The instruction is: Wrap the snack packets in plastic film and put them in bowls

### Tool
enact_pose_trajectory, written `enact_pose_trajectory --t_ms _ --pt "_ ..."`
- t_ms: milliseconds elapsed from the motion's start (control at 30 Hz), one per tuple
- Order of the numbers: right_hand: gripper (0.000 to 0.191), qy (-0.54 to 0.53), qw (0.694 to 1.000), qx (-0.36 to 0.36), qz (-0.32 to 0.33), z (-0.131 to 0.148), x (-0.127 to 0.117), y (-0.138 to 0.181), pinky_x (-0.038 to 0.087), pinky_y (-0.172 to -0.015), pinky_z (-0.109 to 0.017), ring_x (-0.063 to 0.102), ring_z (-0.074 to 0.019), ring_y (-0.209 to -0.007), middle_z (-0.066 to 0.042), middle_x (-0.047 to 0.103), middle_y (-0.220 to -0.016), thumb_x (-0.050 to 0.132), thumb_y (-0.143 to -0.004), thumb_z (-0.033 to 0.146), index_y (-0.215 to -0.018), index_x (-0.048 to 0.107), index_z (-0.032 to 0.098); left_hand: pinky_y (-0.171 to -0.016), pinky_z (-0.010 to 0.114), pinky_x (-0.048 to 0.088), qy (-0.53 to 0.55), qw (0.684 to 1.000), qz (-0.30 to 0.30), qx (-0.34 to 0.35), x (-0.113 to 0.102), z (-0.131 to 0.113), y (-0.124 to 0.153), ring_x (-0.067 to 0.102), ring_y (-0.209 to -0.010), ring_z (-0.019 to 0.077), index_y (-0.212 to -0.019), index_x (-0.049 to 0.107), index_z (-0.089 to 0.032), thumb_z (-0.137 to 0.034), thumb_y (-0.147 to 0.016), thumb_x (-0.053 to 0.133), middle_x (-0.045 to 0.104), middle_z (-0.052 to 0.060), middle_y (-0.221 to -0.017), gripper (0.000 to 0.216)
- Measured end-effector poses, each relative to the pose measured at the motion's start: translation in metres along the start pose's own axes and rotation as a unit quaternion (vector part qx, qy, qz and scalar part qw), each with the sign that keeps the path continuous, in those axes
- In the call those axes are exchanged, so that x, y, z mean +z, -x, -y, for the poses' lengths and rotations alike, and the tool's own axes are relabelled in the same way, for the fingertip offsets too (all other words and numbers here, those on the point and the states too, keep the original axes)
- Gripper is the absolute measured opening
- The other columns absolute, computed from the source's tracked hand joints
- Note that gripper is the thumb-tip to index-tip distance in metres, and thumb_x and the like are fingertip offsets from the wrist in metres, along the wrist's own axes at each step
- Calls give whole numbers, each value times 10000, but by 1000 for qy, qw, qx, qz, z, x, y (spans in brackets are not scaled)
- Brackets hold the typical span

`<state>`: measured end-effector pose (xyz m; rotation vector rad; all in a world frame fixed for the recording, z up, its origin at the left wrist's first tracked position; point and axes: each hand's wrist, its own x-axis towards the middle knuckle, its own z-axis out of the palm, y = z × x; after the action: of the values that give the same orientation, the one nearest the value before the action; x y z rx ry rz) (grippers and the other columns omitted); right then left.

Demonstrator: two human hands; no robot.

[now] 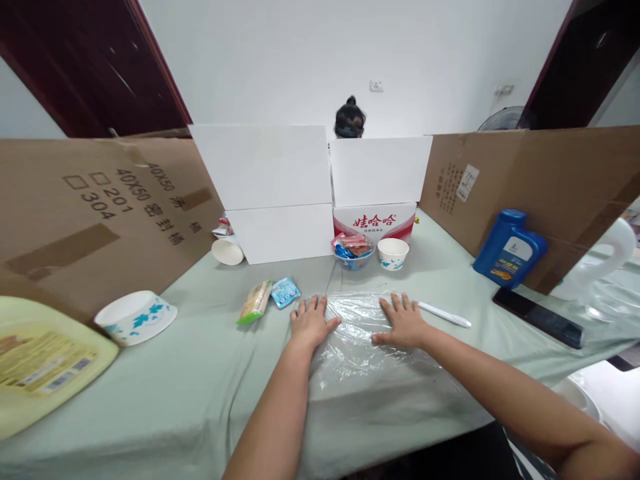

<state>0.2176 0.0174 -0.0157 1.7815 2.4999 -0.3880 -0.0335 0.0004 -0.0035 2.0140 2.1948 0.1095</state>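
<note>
A crinkled clear plastic sheet or bag (350,343) lies on the green tablecloth (170,393) in front of me. My left hand (311,323) rests on its left side, palm down with the fingers spread. On its right side lies my right hand (403,323), also flat, fingers apart. Just right of that hand is a slim white stick-like object (445,315), perhaps a pen or knife. Beyond my left hand are a blue packet (285,292) and a clear-wrapped pack with a green end (254,303).
Past the sheet stand a bowl of wrapped snacks (353,252) and a paper bowl (393,254). Another paper bowl (137,319) and a yellow jug (50,367) are left; a blue bottle (510,250) and dark phone (537,317) right. Cardboard (100,213) borders the table. A person's head shows behind.
</note>
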Motion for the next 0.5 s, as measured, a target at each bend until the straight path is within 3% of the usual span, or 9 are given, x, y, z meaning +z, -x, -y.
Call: enact_pose_trajectory --t_ms 100,200,267,367,433,500 --pt "844 -27 999 6 -37 -9 -19 17 174 -1100 -614 100 -419 -1435 -201 206 -1561 423 -828 727 -1448 383 156 -1082 544 245 10 997 -70 2 -8 -6 5 259 -1387 388 -1407 403 -225 -498 -824 578 357 137 -1505 667" --pt "705 -73 986 -135 -67 -18 -33 47 239 -1120 -538 211 -342 -1429 -174 320 -1523 478 -855 648 -1375 481 172 -1065 438 320 65 984 -159 53 -22 -12 19 414 -1280 304 -1208 579 -217 -396 -850 575 520 112 -1328 400" --pt "757 -93 969 -226 -32 -26 -33 68 263 -1120 -524 259 -330 -1414 -156 359 -1507 598 -784 636 -1387 469 197 -959 357 425 130 977 -98 135 -32 -13 32 541 -1094 248 -995 646 -224 -435 -836 585 603 65 -1117 271" --pt "778 -90 965 -248 -2 -39 -20 91 295 -1105 -529 315 -344 -1383 -164 413 -1470 704 -723 549 -1374 483 186 -865 329 472 128 955 92 251 -39 -16 47 557 -1027 252 -914 644 -235 -525 -617 770 609 30 -1029 434" --pt "610 -92 965 -242 -33 -45 -7 101 328 -1085 -516 397 -326 -1329 -162 495 -1397 678 -778 470 -1297 548 177 -871 365 467 59 957 133 252 -37 -21 52 524 -1073 297 -906 647 -227 -468 -483 852 600 53 -1061 527" --pt "341 -110 959 -253 -70 -49 2 107 386 -1039 -477 494 -281 -1225 -133 588 -1275 599 -860 379 -1146 624 195 -863 388 465 3 965 123 233 -33 -27 53 506 -1091 319 -847 655 -221 -364 -499 848 598 73 -1069 423"
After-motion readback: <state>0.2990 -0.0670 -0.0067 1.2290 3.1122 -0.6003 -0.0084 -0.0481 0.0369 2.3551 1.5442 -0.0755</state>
